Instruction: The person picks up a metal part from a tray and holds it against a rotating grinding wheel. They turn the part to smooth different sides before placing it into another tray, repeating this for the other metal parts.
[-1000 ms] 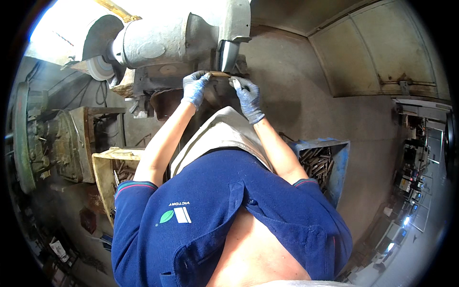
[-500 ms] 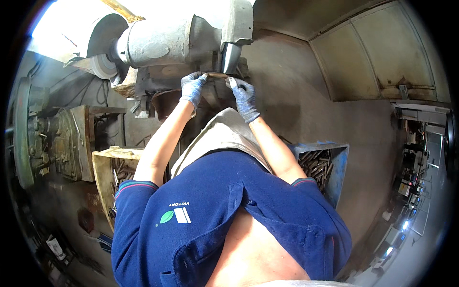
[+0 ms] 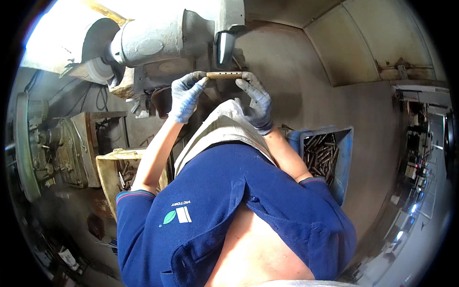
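Observation:
A slim metal piece with a row of small holes (image 3: 224, 75) is held level between my two gloved hands. My left hand (image 3: 186, 95), in a blue and grey work glove, pinches its left end between thumb and fingers. The right end sits in the fingers of my right hand (image 3: 258, 101), whose glove is darker with grime. Just beyond the piece, apart from it, is the grinder's right wheel or belt (image 3: 225, 47) below its grey guard. The grinder's grey motor body (image 3: 155, 40) stretches leftward from there.
A blue bin (image 3: 345, 165) of metal pieces stands at my right, and a yellowish bin (image 3: 109, 184) with similar pieces at my left. The grinder's other wheel (image 3: 99, 71) is at upper left. Green machinery (image 3: 60, 143) stands farther left. A panelled metal cabinet (image 3: 377, 43) is at far right.
Both hands have drawn the metal piece back from the grinder. It is now turned so its row of holes shows, and my hands are farther apart.

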Action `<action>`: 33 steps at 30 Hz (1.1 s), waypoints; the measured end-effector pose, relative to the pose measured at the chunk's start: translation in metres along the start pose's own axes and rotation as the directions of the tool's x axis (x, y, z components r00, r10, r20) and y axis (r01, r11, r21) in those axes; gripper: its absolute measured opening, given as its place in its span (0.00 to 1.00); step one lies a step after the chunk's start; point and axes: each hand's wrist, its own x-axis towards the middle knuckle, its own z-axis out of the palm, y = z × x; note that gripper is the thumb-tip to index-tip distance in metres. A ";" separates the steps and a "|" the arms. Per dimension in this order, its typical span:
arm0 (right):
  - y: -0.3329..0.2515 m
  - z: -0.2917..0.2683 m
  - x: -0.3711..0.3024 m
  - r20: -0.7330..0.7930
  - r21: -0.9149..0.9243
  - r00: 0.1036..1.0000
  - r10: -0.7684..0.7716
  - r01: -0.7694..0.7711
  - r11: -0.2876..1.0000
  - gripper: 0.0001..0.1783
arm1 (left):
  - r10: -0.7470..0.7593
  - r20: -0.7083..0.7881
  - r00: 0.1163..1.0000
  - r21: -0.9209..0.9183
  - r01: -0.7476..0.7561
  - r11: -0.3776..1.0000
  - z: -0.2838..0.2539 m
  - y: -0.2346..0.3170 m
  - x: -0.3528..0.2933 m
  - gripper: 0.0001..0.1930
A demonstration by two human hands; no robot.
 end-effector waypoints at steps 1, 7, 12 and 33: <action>-0.008 -0.007 0.002 -0.008 -0.013 1.000 -0.023 0.023 1.000 0.18 | 0.023 0.044 0.999 0.025 -0.024 0.999 0.004 0.005 -0.002 0.09; -0.032 -0.041 -0.003 -0.147 -0.049 0.989 -0.021 0.013 0.999 0.16 | 0.047 0.181 0.982 0.081 -0.063 0.995 0.037 0.016 -0.005 0.10; -0.052 -0.091 -0.034 -0.278 -0.135 0.944 0.176 -0.220 0.966 0.16 | -0.086 0.249 0.965 0.176 0.043 0.983 0.039 0.012 0.000 0.10; -0.065 -0.241 -0.220 -0.823 -0.394 0.448 0.349 -0.893 0.216 0.18 | -0.468 0.066 0.881 0.182 0.451 0.874 -0.047 -0.031 -0.017 0.14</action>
